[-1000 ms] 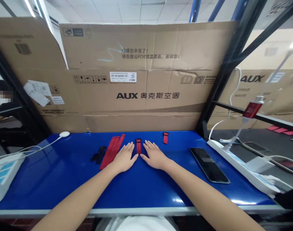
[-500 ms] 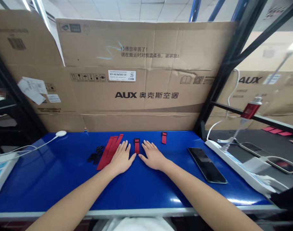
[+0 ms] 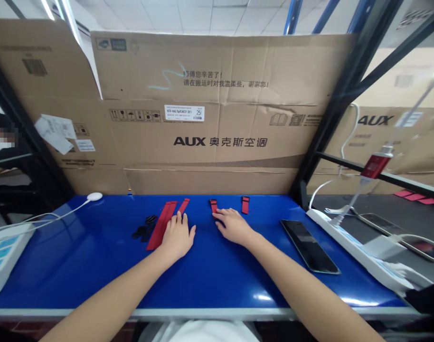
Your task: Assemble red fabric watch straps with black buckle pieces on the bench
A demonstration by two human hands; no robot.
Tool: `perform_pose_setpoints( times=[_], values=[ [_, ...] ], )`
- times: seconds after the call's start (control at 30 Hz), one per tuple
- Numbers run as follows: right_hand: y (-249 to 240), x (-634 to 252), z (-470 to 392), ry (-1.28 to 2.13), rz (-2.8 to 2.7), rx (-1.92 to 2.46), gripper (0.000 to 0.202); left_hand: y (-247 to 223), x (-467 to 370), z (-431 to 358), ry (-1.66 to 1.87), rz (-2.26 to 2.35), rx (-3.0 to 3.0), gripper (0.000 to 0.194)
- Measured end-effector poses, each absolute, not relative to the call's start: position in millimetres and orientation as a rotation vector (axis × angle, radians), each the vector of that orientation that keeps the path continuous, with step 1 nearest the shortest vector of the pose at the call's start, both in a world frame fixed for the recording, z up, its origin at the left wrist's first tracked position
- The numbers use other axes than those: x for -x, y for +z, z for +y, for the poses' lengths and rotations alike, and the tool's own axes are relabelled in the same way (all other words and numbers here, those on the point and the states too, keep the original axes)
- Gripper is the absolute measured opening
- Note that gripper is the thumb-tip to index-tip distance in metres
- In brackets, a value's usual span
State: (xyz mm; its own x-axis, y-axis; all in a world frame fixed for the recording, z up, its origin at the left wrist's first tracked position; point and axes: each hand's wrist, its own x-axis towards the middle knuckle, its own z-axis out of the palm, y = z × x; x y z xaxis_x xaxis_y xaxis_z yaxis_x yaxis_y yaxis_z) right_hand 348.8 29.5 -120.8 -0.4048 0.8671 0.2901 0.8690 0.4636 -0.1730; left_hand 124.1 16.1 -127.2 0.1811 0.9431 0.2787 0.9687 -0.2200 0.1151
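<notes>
1. Red straps lie on the blue table [image 3: 96, 266]: a bundle of long red strips [image 3: 162, 218] sits left of centre, and one of them, a slanted strip [image 3: 183, 205], sticks out past the left hand's fingertips.
2. A short red strap with a black buckle [image 3: 213, 205] lies just beyond the right hand, touching or nearly touching its fingertips; which of the two cannot be told.
3. Left hand [image 3: 178, 236]: palm down, flat on the table, fingers together and pointing away from the person, thumb spread to the right. It is open and grips nothing; its fingers rest on or just beside the near end of the slanted strip.
4. Right hand [image 3: 234, 225]: also palm down and open, fingers stretched forward and angled slightly left toward the buckled strap. Nothing is clasped in it.
5. Both forearms are bare and reach forward from the near table edge, converging toward the middle of the table.
6. Another short red strap [image 3: 245, 204] lies apart, right of the right hand. Black buckles [image 3: 145, 228] lie left of the bundle, and a dark phone [image 3: 309, 247] lies to the right.
</notes>
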Motion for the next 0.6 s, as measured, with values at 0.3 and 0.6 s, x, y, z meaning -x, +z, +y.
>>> perform_pose_setpoints(
  times=[0.3,0.6],
  values=[
    [-117.6,-410.6,51.8,-0.112,-2.107,1.987,0.04,-123.8,-122.8,14.7,-0.465,-1.662,2.597,0.051],
    [-115.8,-353.6,27.4,0.35,-2.364,1.288,0.028,-112.0,-128.4,13.0,-1.013,-1.182,3.197,0.04]
  ],
)
